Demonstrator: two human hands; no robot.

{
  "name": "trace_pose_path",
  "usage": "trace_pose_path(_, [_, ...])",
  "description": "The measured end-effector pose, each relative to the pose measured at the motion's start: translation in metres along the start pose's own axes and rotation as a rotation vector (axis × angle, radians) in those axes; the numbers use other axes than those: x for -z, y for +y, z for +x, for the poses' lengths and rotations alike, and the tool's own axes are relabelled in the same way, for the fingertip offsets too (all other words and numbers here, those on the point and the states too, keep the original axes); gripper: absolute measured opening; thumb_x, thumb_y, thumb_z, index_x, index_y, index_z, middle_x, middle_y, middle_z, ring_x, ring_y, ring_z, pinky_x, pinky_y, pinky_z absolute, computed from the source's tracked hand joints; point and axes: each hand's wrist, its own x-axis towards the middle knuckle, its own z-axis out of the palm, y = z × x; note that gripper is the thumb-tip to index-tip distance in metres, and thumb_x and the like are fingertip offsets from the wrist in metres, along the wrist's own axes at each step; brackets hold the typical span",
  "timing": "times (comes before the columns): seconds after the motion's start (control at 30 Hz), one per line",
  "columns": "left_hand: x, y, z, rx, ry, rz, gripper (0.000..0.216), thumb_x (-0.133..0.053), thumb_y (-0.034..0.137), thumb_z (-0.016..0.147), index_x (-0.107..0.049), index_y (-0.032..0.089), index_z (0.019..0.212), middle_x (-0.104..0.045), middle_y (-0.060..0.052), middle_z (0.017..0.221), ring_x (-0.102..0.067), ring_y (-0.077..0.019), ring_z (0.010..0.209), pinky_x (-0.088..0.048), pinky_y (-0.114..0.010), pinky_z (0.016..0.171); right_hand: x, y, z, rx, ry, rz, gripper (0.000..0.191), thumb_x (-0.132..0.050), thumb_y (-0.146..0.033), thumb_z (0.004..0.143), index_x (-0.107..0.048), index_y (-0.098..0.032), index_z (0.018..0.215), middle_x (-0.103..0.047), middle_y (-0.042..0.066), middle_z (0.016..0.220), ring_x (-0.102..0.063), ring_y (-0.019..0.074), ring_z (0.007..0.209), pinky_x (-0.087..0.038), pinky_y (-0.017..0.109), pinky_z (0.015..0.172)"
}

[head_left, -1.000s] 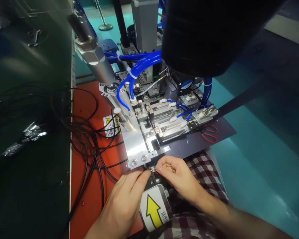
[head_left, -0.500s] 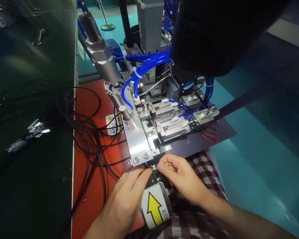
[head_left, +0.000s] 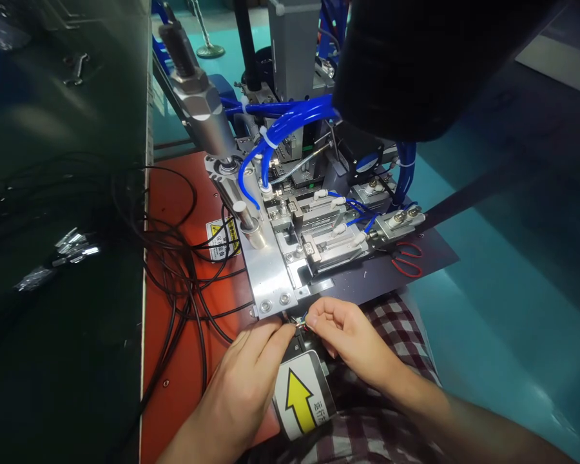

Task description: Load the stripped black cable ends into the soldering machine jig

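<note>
Several thin coloured wires (head_left: 300,323) show between my fingertips, just below the front end of a metal plate (head_left: 270,283). My left hand (head_left: 251,367) is closed, its thumb and forefinger pinching the wires from the left. From the other side my right hand (head_left: 343,332) pinches the wire ends between thumb and forefinger, the other fingers curled. The far ends of the wires are hidden by the hands and the plate. Beneath the hands is a dark machine part bearing a label with a yellow arrow (head_left: 298,396).
Black cables (head_left: 188,283) lie coiled across the red base (head_left: 169,412) at left. Beyond the hands stand pneumatic cylinders (head_left: 338,245) with blue hoses (head_left: 299,119). Red-handled scissors (head_left: 408,260) lie at right. A wrench (head_left: 80,67) rests on the dark surface. A large black cylinder hangs overhead.
Both hands keep their pinch on the wires, with only slight fingertip movement. The view has shifted a little.
</note>
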Motion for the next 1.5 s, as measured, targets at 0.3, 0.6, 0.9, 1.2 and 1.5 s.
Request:
trace_pose_path(0.3, [0.001, 0.001, 0.002, 0.007, -0.011, 0.017, 0.030, -0.039, 0.008, 0.092, -0.054, 0.011, 0.117, -0.063, -0.012, 0.099, -0.061, -0.0200, 0.083, -0.055, -0.031, 0.072, -0.001, 0.005, 0.000, 0.051, 0.036, -0.081, 0.024, -0.058, -0.037, 0.083, -0.052, -0.019, 0.068, -0.037, -0.009, 0.051, -0.031, 0.0089, 0.046, -0.023, 0.023, 0.043])
trace_pose_path(0.6, [-0.001, 0.001, 0.001, 0.012, -0.010, 0.047, 0.031, -0.039, 0.009, 0.092, -0.054, 0.012, 0.118, -0.063, -0.011, 0.101, -0.061, -0.0200, 0.084, -0.055, -0.030, 0.073, -0.002, 0.011, -0.001, 0.196, 0.122, -0.306, 0.017, -0.053, -0.026, 0.086, -0.052, -0.019, 0.070, -0.045, -0.005, 0.059, -0.041, 0.0109, 0.053, -0.033, 0.023, 0.050])
trace_pose_path(0.9, [-0.002, 0.000, -0.001, 0.014, -0.048, 0.008, 0.031, -0.040, 0.009, 0.092, -0.052, 0.011, 0.121, -0.062, -0.011, 0.100, -0.059, -0.0202, 0.086, -0.054, -0.031, 0.075, 0.001, 0.007, 0.000, 0.173, 0.131, -0.283, 0.013, -0.055, -0.028, 0.085, -0.060, -0.017, 0.079, -0.052, -0.003, 0.062, -0.045, 0.0114, 0.053, -0.035, 0.023, 0.049])
trace_pose_path(1.2, [0.000, 0.002, 0.002, 0.011, -0.013, 0.003, 0.028, -0.040, 0.010, 0.092, -0.054, 0.009, 0.117, -0.061, -0.012, 0.099, -0.059, -0.0209, 0.085, -0.054, -0.032, 0.073, -0.004, 0.010, -0.003, 0.344, 0.155, -0.429, 0.013, -0.051, -0.019, 0.087, -0.054, -0.020, 0.075, -0.050, -0.003, 0.064, -0.047, 0.0126, 0.058, -0.039, 0.024, 0.056])
trace_pose_path(1.5, [-0.002, 0.001, -0.001, 0.035, -0.046, -0.028, 0.031, -0.042, 0.008, 0.091, -0.052, 0.010, 0.120, -0.060, -0.012, 0.101, -0.058, -0.0216, 0.087, -0.054, -0.033, 0.074, 0.002, 0.016, 0.003, 0.202, 0.119, -0.361, 0.015, -0.050, -0.025, 0.087, -0.055, -0.019, 0.075, -0.050, -0.004, 0.060, -0.045, 0.0117, 0.052, -0.036, 0.023, 0.049])
